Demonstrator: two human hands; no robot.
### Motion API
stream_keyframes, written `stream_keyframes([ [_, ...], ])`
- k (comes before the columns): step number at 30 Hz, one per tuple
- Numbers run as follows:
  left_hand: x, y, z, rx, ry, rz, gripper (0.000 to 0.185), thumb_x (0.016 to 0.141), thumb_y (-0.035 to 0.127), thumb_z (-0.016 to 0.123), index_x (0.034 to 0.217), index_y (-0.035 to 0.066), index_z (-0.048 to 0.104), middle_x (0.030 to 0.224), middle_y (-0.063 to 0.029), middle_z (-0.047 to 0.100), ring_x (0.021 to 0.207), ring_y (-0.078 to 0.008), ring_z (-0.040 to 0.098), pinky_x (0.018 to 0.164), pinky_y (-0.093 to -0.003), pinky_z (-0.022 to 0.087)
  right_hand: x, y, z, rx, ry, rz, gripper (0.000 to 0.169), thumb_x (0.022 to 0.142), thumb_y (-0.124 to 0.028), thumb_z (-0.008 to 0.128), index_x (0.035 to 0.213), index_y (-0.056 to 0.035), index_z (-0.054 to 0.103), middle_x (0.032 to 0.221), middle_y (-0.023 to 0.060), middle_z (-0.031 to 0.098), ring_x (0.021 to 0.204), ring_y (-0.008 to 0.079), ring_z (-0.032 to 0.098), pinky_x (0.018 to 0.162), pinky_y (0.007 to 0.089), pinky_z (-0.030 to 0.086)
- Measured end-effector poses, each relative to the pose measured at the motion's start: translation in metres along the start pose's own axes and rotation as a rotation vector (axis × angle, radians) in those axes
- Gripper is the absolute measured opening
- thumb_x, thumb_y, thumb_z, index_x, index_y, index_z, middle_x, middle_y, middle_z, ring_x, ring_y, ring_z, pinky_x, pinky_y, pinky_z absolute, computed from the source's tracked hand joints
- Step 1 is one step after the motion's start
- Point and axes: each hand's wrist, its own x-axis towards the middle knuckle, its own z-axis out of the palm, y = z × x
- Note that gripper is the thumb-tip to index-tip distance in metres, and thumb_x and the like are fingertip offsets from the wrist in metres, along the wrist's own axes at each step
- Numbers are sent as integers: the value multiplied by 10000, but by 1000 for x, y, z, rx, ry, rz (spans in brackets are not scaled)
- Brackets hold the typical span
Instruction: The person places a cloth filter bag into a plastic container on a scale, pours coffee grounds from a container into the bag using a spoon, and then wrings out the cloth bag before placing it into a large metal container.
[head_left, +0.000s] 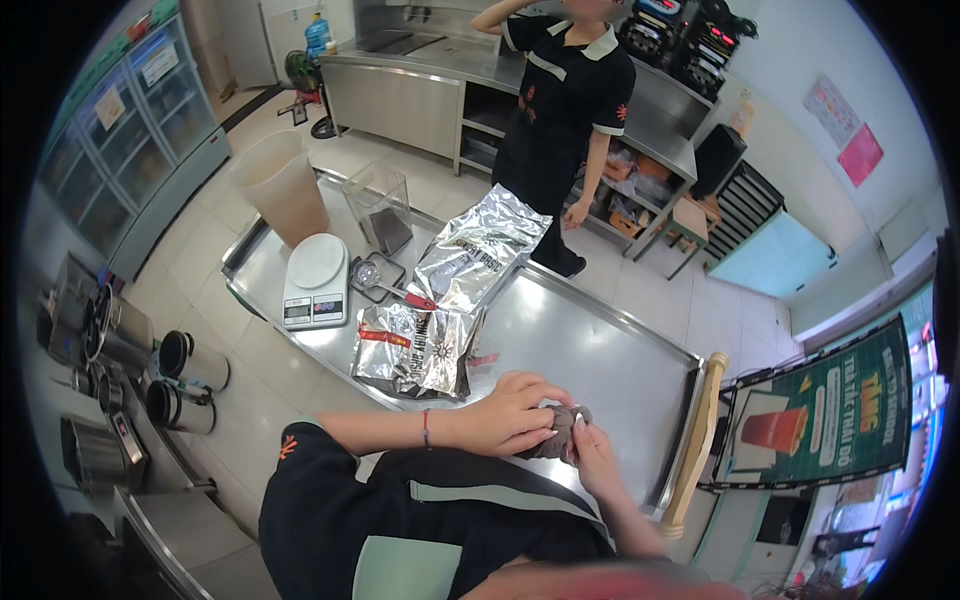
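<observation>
A bunched grey-brown cloth (553, 437), perhaps a bag, is gathered between both my hands over the steel table (592, 330), close to my body. From the left, my left hand (517, 414) grips it with bent fingers. My right hand (596, 456) pinches its right side, thumb on top. Whatever the cloth contains is hidden. Left of my hands lies a crumpled silver foil pouch (412, 349). Behind that, a larger silver foil pouch (480, 247) leans toward the far edge. A red-handled strainer scoop (390, 287) rests beside the pouches.
A white kitchen scale (316, 285), a tall plastic pitcher (281, 187) and a clear container (381, 214) with dark contents occupy the table's left end. Across the table stands a co-worker (562, 112). A wooden rail (696, 442) borders the right end. Metal urns (191, 364) stand at left.
</observation>
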Motion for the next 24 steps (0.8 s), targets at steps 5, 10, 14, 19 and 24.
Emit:
stream_keyframes([
  [5, -3, 8, -4, -58, -146, -7, 137, 872, 197, 533, 905, 66, 556, 1259, -115, 469, 1096, -281, 444, 912, -419, 292, 8, 19, -13, 209, -168, 342, 469, 974, -416, 298, 851, -53, 569, 725, 15, 565, 570, 75, 475, 482, 209, 323],
  [10, -10, 7, 9, -128, -169, 29, 154, 910, 191, 482, 886, 49, 535, 1286, -148, 447, 1113, -291, 448, 925, -430, 294, 20, 19, -3, 41, -137, 201, 382, 945, -283, 345, 1021, 5, 584, 846, 33, 608, 687, 68, 541, 556, 199, 394],
  [14, -18, 6, 1, -227, -170, 44, 188, 926, 203, 466, 857, 41, 533, 1284, -179, 392, 1147, -322, 375, 968, -443, 246, 19, 5, -21, -145, -292, 94, 469, 971, -299, 377, 621, -33, 540, 542, 15, 504, 497, 86, 461, 455, 254, 341],
  [19, -31, 24, -8, -380, -216, -39, 199, 928, 217, 447, 833, 57, 517, 1183, -198, 351, 1094, -339, 312, 965, -443, 216, 16, -29, -26, -492, -512, -331, 501, 967, -229, 423, 518, -8, 432, 449, 77, 401, 383, 155, 394, 399, 324, 313],
  [24, -48, 56, -2, -483, 20, -130, 241, 969, 216, 400, 838, 48, 512, 1151, -136, 319, 946, -216, 345, 921, -339, 293, 37, -23, -23, -381, -685, -518, 503, 962, -247, 427, 507, -32, 436, 451, 59, 438, 381, 158, 426, 394, 310, 317],
])
